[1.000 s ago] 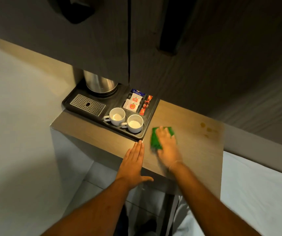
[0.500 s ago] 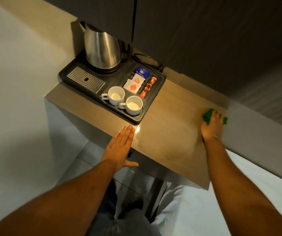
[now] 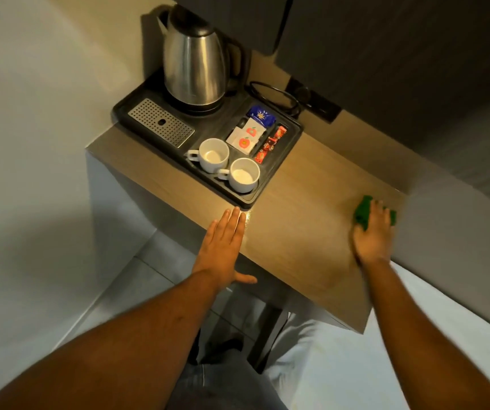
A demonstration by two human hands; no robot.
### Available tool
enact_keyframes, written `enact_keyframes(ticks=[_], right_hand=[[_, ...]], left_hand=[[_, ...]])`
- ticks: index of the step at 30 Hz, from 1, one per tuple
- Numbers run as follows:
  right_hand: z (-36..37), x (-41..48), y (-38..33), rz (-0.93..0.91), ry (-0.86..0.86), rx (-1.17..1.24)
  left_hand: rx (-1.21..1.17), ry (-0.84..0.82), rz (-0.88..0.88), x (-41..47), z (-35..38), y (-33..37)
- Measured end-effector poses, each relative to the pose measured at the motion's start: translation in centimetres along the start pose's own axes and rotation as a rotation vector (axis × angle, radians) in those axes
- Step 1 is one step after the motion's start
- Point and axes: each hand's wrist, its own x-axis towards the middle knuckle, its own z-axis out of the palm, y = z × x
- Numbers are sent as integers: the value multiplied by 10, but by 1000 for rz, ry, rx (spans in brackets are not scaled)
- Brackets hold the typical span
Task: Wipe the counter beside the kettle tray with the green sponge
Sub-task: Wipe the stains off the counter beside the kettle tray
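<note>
Green sponge [image 3: 362,213] lies under the right hand [image 3: 371,238] fingers' grip.

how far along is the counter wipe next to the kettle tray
Mid-wipe. In hand: the right hand presses the green sponge flat at the counter's far right edge, well away from the kettle tray. The left hand rests flat on the front edge near the tray corner. Done: no marks or crumbs show on the bare wood. Left: possibly the strip under the left hand; otherwise lifting the sponge off.
</note>
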Motion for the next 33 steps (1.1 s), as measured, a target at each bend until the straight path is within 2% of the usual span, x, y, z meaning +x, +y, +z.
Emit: enact_keyframes(ticks=[2, 6, 10, 13, 16, 19, 23, 27, 30, 33], right_hand=[[-3, 43, -22, 55, -16, -3], [27, 51, -112, -173, -104, 23], [67, -50, -161, -356, -96, 68], [92, -139, -153, -410, -134, 108], [101, -165, -141, -432, -206, 86], [90, -137, -142, -460, -206, 60], [64, -57, -156, -378, -112, 13], [35, 30, -160, -317, -87, -2], [15, 77, -129, -244, -79, -34], [2, 84, -76, -158, -34, -56]], left_hand=[[2, -22, 3, 0, -3, 1], [14, -47, -3, 0, -8, 4], [23, -38, -37, 1, -9, 6], [30, -9, -76, -2, -4, 11], [28, 36, -126, -1, 1, 13], [48, -10, -116, 0, 0, 13], [36, -40, -106, 0, -1, 14], [21, -22, -106, 1, 1, 12], [18, -46, -80, 1, 1, 8], [7, -56, -60, 1, -3, 8]])
